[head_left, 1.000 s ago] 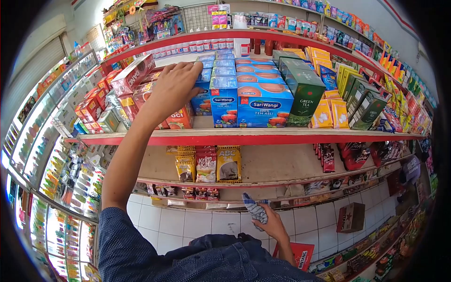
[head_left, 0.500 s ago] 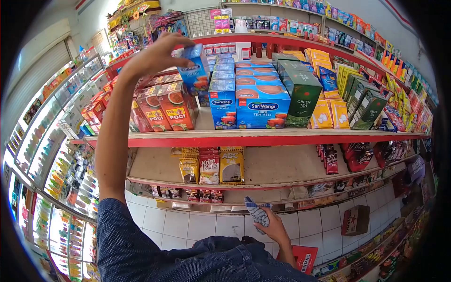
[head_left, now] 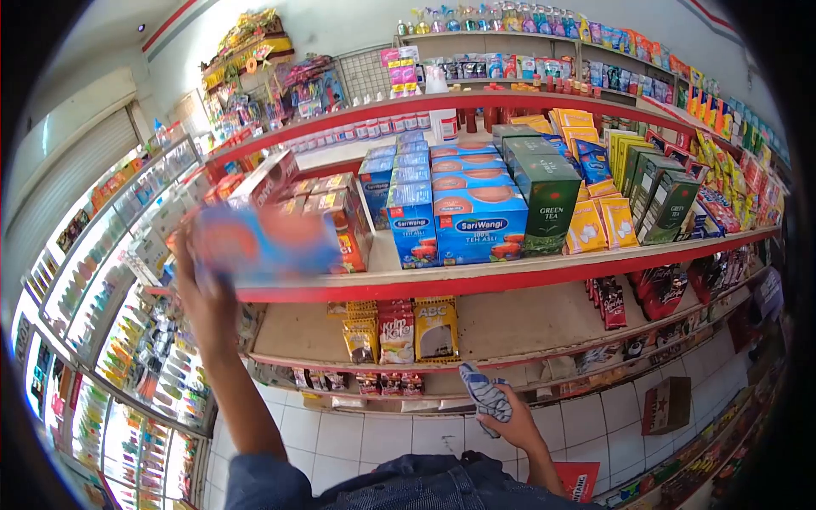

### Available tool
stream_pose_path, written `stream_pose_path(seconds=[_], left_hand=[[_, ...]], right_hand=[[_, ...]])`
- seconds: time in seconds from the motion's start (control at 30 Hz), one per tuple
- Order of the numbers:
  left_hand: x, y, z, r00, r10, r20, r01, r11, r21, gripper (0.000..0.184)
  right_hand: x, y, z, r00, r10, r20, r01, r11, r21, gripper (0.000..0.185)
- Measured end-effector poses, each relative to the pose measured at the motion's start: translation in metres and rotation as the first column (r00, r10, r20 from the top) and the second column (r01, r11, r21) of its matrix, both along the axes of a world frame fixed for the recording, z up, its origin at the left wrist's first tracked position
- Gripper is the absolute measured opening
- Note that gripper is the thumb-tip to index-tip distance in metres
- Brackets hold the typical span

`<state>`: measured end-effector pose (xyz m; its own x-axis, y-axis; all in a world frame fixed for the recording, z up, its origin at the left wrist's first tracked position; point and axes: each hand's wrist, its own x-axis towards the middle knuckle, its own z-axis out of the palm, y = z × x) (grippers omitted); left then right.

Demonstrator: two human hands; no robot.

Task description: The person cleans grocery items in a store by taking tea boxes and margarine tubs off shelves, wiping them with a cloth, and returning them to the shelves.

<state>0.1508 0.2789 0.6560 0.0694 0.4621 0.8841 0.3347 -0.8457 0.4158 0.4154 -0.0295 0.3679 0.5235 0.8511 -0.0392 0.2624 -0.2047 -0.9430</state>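
Observation:
My left hand [head_left: 204, 297] grips a blue tea box [head_left: 280, 242], smeared by motion, in front of the shelf's left part. Behind it stand red Teh Poci boxes [head_left: 340, 208], partly covered. A row of narrow blue SariWangi boxes [head_left: 413, 223] and a row of wider ones [head_left: 480, 223] stand upright to their right, with another blue box [head_left: 376, 183] further back. Low down, in front of the lower shelves, my right hand [head_left: 517, 421] is closed around a crumpled grey-blue striped cloth [head_left: 486, 395].
Dark green tea boxes [head_left: 548, 200] and yellow packets [head_left: 586, 225] continue the upper shelf rightward. The red shelf edge [head_left: 510, 270] runs across the view. Coffee sachets [head_left: 395, 331] sit on the shelf below. A brown carton [head_left: 667, 406] lies on the tiled floor.
My left hand has swung down and left with the blue box, away from the gap beside the Teh Poci boxes. My right hand still holds the cloth. The view has shifted slightly.

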Motion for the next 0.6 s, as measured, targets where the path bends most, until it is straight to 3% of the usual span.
stream_pose_path(seconds=[0.03,0.07,0.1,0.13,0.17,0.2,0.27,0.3,0.33,0.4,0.43,0.5,0.6], left_hand=[[-0.034,0.023,-0.061,0.974,0.021,-0.227,-0.011,0.999,0.043,0.075],[-0.023,-0.009,-0.108,0.981,-0.02,-0.194,0.022,1.0,0.008,0.083],[-0.006,-0.034,-0.144,0.846,-0.52,0.117,0.522,0.761,-0.387,0.097],[0.004,-0.052,-0.19,0.781,-0.59,0.206,0.586,0.579,-0.567,0.094],[0.021,-0.077,-0.22,0.759,-0.549,0.349,0.61,0.415,-0.675,0.099],[0.04,-0.105,-0.232,0.625,-0.463,0.628,0.746,0.118,-0.655,0.093],[0.056,-0.127,-0.291,0.522,0.052,0.851,0.827,-0.273,-0.491,0.083],[0.051,-0.129,-0.315,0.515,0.126,0.848,0.82,-0.362,-0.444,0.077],[0.046,-0.129,-0.335,0.511,0.194,0.838,0.808,-0.442,-0.39,0.073],[0.037,-0.138,-0.369,0.585,0.081,0.807,0.738,-0.466,-0.489,0.065],[0.038,-0.13,-0.37,0.587,0.07,0.806,0.735,-0.464,-0.495,0.065],[0.043,-0.126,-0.372,0.581,0.066,0.811,0.738,-0.463,-0.491,0.065],[0.047,-0.129,-0.373,0.572,0.075,0.817,0.74,-0.477,-0.475,0.063]], right_hand=[[0.0,0.004,0.005,1.0,-0.01,-0.001,0.01,1.0,0.014,0.064],[0.0,0.008,0.008,0.997,-0.013,-0.074,0.023,0.99,0.139,0.06],[-0.002,0.012,0.011,0.989,-0.005,-0.148,0.044,0.965,0.259,0.056],[-0.005,0.018,0.015,0.988,-0.014,-0.152,0.055,0.961,0.27,0.056],[-0.009,0.022,0.02,0.968,-0.014,-0.251,0.103,0.934,0.343,0.053],[-0.012,0.025,0.022,0.939,-0.006,-0.343,0.154,0.901,0.406,0.049],[-0.02,0.033,0.026,0.917,0.065,-0.394,0.104,0.914,0.392,0.051],[-0.026,0.037,0.032,0.979,0.168,-0.12,-0.109,0.914,0.391,0.054],[-0.033,0.045,0.038,0.949,0.271,0.162,-0.311,0.89,0.335,0.058],[-0.052,0.059,0.043,0.784,0.555,0.277,-0.606,0.781,0.151,0.061],[-0.064,0.064,0.035,0.787,0.548,0.282,-0.602,0.782,0.16,0.061],[-0.082,0.073,0.015,0.714,0.507,0.483,-0.667,0.702,0.25,0.056],[-0.082,0.083,0.007,0.812,0.434,0.39,-0.551,0.79,0.27,0.052]])
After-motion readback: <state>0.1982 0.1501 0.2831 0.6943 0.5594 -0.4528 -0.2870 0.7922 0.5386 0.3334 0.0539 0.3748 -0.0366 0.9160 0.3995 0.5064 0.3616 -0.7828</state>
